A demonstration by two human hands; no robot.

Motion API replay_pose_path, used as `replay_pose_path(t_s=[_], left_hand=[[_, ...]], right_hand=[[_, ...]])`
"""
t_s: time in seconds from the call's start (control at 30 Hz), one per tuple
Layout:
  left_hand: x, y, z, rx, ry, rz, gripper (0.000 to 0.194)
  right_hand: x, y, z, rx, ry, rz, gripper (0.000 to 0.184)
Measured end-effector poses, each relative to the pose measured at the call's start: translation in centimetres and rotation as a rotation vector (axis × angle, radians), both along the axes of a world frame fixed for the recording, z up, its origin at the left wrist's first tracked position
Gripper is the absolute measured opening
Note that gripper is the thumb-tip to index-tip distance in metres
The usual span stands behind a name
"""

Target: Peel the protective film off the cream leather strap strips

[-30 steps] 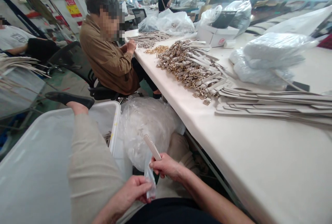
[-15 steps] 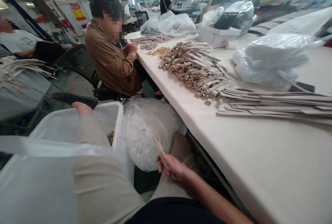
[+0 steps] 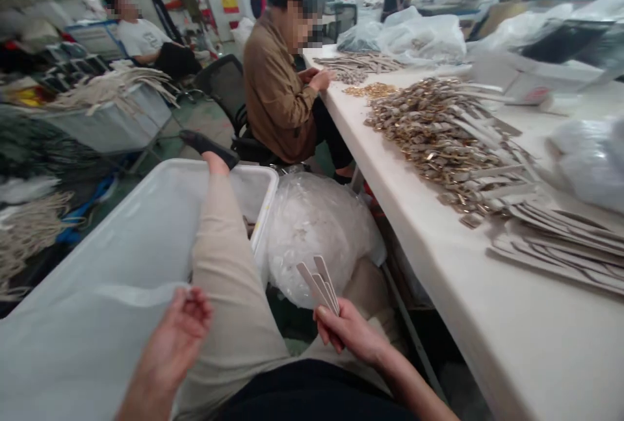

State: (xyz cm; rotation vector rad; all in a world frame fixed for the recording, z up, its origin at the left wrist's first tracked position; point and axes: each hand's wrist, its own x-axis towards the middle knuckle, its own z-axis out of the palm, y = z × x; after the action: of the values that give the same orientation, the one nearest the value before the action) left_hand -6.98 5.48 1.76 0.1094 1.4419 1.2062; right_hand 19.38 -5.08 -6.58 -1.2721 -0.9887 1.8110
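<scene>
My right hand (image 3: pixel 348 330) is closed around the lower ends of several flat beige strips (image 3: pixel 319 284), which fan out upward above my lap. To the left, over my thigh and the white bin (image 3: pixel 121 232), my left hand (image 3: pixel 182 327) has its fingers curled in a pinch, palm up. A whitish, see-through strip (image 3: pixel 141 294) trails leftward from those fingertips, blurred by motion. Between my knees and the table lies a big clear plastic bag (image 3: pixel 312 232) with pale contents.
The white table (image 3: pixel 468 304) runs along my right, bearing a heap of straps with gold buckles (image 3: pixel 439 128) and a stack of long beige straps (image 3: pixel 560 245). A co-worker in a brown shirt (image 3: pixel 277 83) sits ahead. A cart of straps (image 3: pixel 117 112) stands at the left.
My left hand has come into view, pinching the whitish strip. The beige strips in my right hand are more fanned out. The camera has turned left.
</scene>
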Motion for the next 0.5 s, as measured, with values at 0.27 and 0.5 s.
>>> replay_pose_path(t_s=[0.27,0.5], left_hand=[[0.4,-4.1,-4.2,0.005,-0.267,0.087,0.022],[-0.4,-5.3,-5.6,0.075,-0.31,-0.008,0.01]], right_hand=[[-3.7,0.5,3.1,0.036,-0.033,0.335,0.057],[-6.5,2.3,2.8,0.089,-0.264,0.306,0.055]])
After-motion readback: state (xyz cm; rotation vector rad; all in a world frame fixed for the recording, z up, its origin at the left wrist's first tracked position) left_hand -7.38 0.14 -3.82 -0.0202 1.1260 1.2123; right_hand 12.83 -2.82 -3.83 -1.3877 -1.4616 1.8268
